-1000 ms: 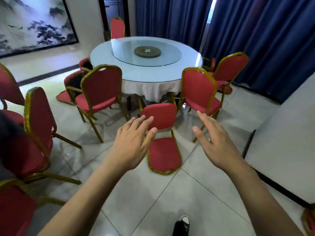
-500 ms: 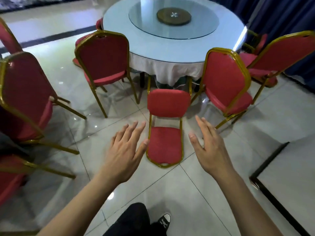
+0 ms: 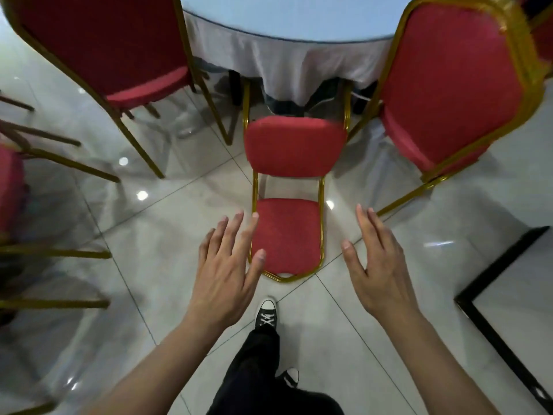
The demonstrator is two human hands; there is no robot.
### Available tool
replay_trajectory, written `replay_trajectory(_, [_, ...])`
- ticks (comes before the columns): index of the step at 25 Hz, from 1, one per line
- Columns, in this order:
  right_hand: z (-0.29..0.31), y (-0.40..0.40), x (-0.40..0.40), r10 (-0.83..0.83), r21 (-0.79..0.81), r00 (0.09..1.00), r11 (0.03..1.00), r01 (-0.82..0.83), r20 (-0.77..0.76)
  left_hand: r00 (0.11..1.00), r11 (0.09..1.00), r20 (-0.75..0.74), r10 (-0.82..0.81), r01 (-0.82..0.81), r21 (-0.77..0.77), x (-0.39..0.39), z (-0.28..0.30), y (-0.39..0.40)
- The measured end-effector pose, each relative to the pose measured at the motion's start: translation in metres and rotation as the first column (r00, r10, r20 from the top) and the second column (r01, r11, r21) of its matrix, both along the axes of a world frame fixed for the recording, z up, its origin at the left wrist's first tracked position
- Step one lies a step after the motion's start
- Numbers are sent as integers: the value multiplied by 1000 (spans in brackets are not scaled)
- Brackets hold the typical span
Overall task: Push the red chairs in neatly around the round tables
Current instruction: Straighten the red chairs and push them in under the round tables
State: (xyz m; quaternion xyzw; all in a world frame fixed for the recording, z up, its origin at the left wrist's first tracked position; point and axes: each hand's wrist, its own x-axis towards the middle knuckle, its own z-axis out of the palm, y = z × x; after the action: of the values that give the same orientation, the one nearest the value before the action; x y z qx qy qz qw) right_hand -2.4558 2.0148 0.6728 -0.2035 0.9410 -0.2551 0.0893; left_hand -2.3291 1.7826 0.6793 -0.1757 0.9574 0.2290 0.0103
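A red chair with a gold frame (image 3: 291, 235) lies tipped on its back on the tiled floor, backrest toward me, seat (image 3: 294, 145) raised and legs pointing under the round table (image 3: 287, 46) with its white cloth. My left hand (image 3: 229, 265) hovers open over the left edge of the backrest, fingers spread. My right hand (image 3: 375, 259) hangs open just right of the backrest, apart from it. Upright red chairs stand on either side: one at the left (image 3: 104, 46) and one at the right (image 3: 454, 85).
More red chairs with gold legs (image 3: 12, 187) crowd the left edge. A black-framed white panel (image 3: 514, 301) lies at the right. My black-trousered leg and sneaker (image 3: 265, 316) stand just behind the fallen chair.
I have stepped closer and looked further down. The fallen chair now fills the centre, and both open hands have dropped toward its backrest. My foot has come forward.
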Motion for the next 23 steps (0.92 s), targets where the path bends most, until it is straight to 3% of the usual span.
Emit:
replay_trajectory(9, [-245, -9, -80, -16, 32, 994, 999, 12, 106, 990, 993, 98, -97, 103, -54, -93, -237, 2])
replay_trajectory(19, [-536, -1, -108, -19, 90, 989, 996, 6, 144, 970, 985, 229, -83, 114, -126, -125, -528, -14])
replay_trajectory(23, [-624, 1, -116, -36, 185, 978, 983, -2, 204, 958, 984, 278, -68, 110, -138, -125, -615, -21])
